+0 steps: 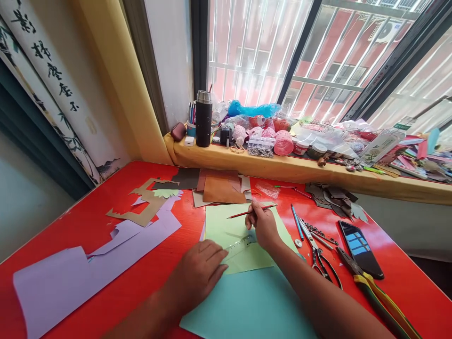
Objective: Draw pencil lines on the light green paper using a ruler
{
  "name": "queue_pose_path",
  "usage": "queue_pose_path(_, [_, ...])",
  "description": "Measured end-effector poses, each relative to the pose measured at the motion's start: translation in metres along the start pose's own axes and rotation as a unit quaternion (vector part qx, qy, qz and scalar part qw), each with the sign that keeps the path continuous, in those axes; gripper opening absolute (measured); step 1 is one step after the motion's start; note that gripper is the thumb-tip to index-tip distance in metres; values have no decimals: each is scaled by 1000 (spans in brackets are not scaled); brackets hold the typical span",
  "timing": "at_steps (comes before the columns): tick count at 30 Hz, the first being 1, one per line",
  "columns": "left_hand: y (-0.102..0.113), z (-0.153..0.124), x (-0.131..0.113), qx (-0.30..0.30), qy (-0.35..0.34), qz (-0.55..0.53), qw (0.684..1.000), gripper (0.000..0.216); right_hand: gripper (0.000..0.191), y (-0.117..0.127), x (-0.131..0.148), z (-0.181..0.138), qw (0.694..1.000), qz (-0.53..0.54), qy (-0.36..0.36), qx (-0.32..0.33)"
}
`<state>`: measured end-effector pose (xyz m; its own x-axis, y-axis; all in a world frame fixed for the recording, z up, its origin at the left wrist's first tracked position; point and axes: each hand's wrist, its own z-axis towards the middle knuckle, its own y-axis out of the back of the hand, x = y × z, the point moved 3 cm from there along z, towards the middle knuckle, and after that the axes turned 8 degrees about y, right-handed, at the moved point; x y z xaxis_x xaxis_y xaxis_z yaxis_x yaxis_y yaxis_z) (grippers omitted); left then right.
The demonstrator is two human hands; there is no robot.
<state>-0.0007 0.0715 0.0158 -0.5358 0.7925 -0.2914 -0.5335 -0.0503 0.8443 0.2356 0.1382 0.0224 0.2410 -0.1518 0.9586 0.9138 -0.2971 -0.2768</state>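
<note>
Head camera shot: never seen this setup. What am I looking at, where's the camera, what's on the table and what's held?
No machine here: a person works with two bare hands. The single camera sits on their head, looking forward and down, so both arms enter from the bottom edge. The left hand rests flat at the end of a clear ruler lying on a light green sheet. The right hand holds a red pencil over that sheet. A teal sheet lies nearest the person, with lilac paper to the left. Scissors, yellow-handled pliers and a phone lie to the right on the red table.
</note>
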Motion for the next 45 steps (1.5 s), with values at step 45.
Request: queue_pose_path(45, [-15, 124, 69, 182, 364, -403, 820, 42, 58, 37, -11, -27, 968, 232, -86, -30])
